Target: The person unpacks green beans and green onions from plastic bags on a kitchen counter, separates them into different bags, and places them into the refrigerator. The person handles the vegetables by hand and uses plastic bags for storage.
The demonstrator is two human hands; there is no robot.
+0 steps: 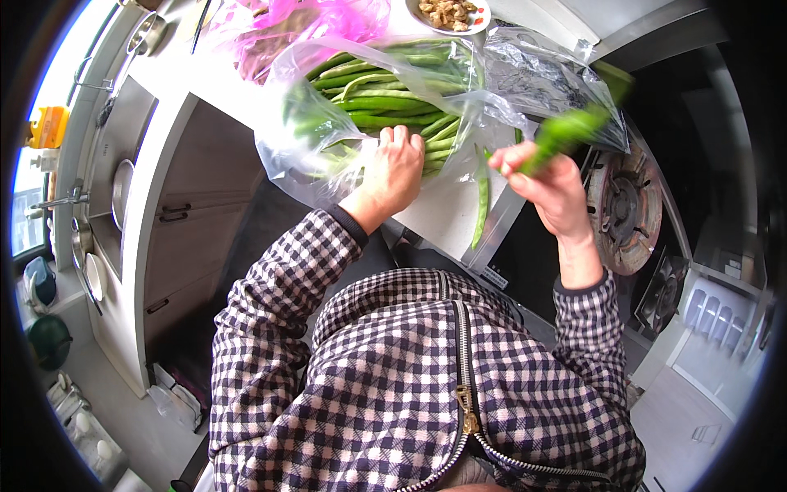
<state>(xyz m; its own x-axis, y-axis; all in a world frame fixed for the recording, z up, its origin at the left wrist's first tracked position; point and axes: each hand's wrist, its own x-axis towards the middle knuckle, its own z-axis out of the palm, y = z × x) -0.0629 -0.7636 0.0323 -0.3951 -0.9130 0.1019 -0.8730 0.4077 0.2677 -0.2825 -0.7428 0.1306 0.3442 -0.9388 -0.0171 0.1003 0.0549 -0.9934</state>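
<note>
A clear plastic bag (273,144) full of long green beans (387,104) lies gaping on the white counter. My left hand (396,169) is curled over the bag's near rim, closed on the plastic, with its fingertips hidden against the beans. To the right of the bag, my right hand (547,178) is raised and grips a bunch of green beans (572,135), blurred by motion. A single green bean (482,206) points down beside that hand, over the counter's edge; whether it is held or lying there I cannot tell.
Behind the bag are a pink plastic bag (301,24) and a bowl (447,27) of brown pieces. A dark, glossy plastic bag (535,67) lies at the right, near a gas burner (626,209). A sink (120,178) is at the left.
</note>
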